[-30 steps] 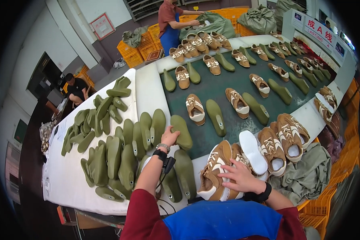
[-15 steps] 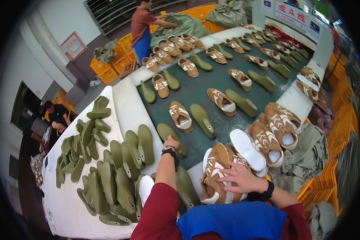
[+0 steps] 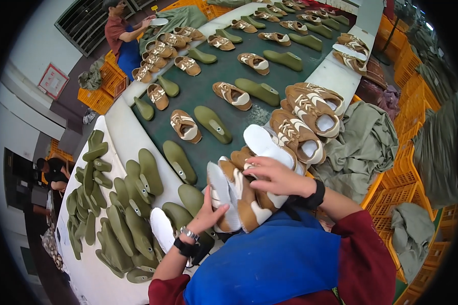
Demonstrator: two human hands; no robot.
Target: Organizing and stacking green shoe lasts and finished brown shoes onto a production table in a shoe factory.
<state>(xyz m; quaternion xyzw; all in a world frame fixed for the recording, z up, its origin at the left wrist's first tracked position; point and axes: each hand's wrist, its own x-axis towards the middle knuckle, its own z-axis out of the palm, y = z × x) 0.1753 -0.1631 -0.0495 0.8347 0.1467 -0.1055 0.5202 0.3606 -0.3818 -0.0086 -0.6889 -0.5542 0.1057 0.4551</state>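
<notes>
- A brown-and-white sneaker (image 3: 241,195) sits close against the person's chest at the near edge of the work surface, its pale sole side turned left and its toe pointing away.
- The left hand (image 3: 207,216) presses against the near left side of that sneaker, thumb up along the white edge; the fingers look curled round it, though the shoe hides the fingertips.
- The right hand (image 3: 275,177) lies flat over the top of the same sneaker, fingers spread toward the left, so both hands are clamped on the one shoe from opposite sides.
- The left wrist carries a metal watch (image 3: 189,234) and a black strap; the right wrist wears a black band (image 3: 315,195).
- Just beyond the right hand a second sneaker lies bottom up, showing its white sole (image 3: 263,144).
- To the right of that, a heap of finished brown sneakers (image 3: 308,114) touches an olive cloth (image 3: 364,145) draped over the right edge.
- To the left, a pile of olive-green shoe lasts (image 3: 122,208) covers a white table (image 3: 119,137).
- Farther off, a green conveyor belt (image 3: 224,68) runs away from the person, carrying sneakers and single lasts in alternating rows.
- Orange plastic crates (image 3: 399,175) stand along the right side.
- At the far left end of the belt, another person (image 3: 122,35) in a red shirt and blue apron handles a shoe.
</notes>
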